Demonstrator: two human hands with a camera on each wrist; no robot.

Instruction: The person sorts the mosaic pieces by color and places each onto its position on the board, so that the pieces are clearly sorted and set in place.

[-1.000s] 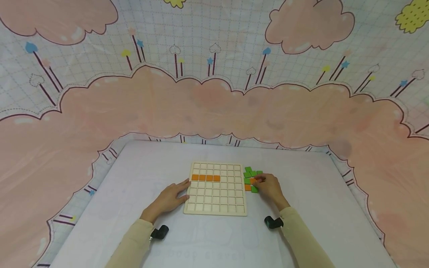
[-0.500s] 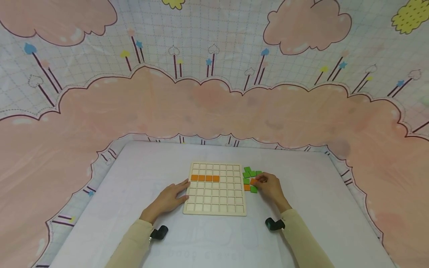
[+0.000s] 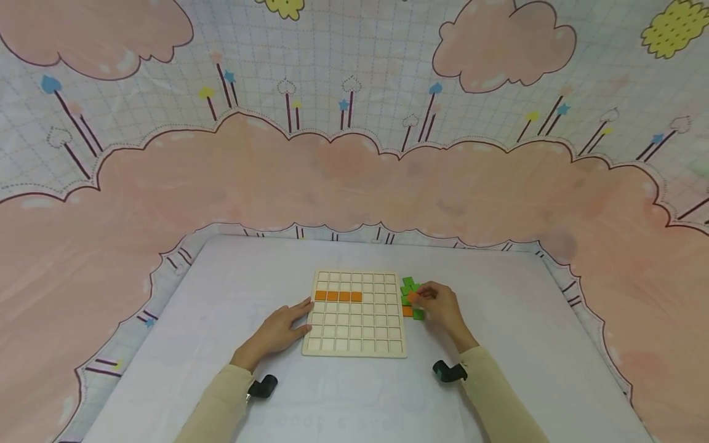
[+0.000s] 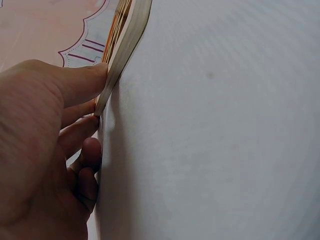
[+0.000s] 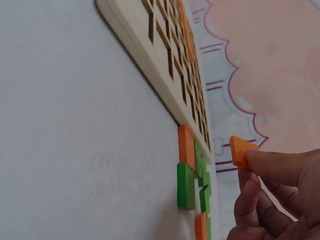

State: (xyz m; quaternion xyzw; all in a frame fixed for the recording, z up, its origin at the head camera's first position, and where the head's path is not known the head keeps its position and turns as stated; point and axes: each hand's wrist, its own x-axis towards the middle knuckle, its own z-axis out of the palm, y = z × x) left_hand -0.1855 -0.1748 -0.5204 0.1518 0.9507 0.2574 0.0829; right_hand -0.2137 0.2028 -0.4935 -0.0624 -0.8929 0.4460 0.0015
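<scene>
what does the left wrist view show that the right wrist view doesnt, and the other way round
Only the left wrist view: the left hand, its thumb touching the edge of the board.

Only the right wrist view: the right hand pinching an orange tile, plus loose green tiles and loose orange tiles beside the board.

Both: part of the board, the white table and the pink patterned backdrop.

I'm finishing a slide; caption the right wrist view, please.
The right grip pinches an orange tile above loose green and orange tiles beside a wooden grid board.
</scene>
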